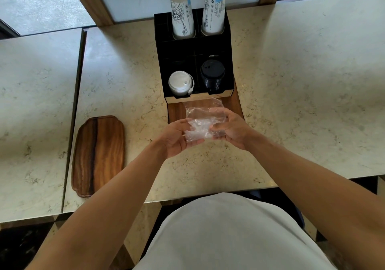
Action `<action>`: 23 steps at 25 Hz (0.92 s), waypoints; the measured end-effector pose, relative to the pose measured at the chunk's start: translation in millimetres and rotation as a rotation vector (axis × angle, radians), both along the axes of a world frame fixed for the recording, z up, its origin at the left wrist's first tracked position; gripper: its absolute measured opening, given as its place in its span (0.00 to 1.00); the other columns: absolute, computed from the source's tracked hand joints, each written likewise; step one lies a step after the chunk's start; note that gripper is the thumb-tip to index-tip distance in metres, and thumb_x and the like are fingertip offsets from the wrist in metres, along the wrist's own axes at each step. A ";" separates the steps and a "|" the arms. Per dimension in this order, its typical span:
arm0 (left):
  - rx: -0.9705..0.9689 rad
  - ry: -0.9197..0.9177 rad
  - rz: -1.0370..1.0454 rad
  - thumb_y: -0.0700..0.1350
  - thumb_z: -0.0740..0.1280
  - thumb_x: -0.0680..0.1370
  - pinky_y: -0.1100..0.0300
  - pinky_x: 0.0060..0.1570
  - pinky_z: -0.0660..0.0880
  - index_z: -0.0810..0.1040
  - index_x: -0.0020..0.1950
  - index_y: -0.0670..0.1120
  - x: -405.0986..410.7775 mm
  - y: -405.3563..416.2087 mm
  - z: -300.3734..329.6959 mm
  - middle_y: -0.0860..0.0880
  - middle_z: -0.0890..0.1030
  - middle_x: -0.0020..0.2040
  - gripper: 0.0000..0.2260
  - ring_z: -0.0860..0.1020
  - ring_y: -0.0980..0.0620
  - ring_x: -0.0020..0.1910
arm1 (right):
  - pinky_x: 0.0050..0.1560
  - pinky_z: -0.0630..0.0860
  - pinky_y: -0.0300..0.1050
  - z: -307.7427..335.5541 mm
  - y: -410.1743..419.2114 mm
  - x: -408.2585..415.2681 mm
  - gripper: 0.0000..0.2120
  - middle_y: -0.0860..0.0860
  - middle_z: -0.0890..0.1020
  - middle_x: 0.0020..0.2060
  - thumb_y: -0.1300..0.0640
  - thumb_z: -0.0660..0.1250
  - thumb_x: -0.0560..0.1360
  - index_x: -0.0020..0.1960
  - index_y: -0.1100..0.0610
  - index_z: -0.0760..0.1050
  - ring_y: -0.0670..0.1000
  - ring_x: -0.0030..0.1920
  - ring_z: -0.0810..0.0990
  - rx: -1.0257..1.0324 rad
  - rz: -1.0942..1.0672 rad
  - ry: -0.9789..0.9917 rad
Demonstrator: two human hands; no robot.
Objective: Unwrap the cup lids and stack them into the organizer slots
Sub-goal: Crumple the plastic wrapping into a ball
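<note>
A crumpled clear plastic wrapper (201,121) hangs between my two hands, just in front of the black organizer (179,57). My left hand (177,138) pinches its left side and my right hand (231,129) grips its right side. No lid shows inside the wrapper. The organizer's front left slot holds a stack of white lids (180,83). Its front right slot holds a stack of black lids (212,75). Two stacks of upside-down paper cups, a left cup stack (182,15) and a right cup stack (214,9), stand in the back slots.
The organizer sits on a wooden base (177,111) on a marble counter (291,94). A long wooden tray (99,155) lies to the left near a seam between two counter slabs. Windows run behind the organizer.
</note>
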State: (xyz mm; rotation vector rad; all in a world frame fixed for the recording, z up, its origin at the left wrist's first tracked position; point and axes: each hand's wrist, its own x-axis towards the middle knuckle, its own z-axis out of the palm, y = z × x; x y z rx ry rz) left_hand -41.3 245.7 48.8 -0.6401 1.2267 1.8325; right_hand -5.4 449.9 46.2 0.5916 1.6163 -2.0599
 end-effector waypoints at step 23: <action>-0.039 0.087 -0.091 0.26 0.58 0.79 0.56 0.33 0.84 0.79 0.66 0.42 -9.6 -6.0 -0.4 0.37 0.79 0.64 0.21 0.85 0.42 0.43 | 0.37 0.84 0.46 -2.3 2.2 -0.1 0.14 0.58 0.80 0.64 0.65 0.64 0.82 0.64 0.56 0.81 0.60 0.50 0.86 -0.069 0.000 -0.058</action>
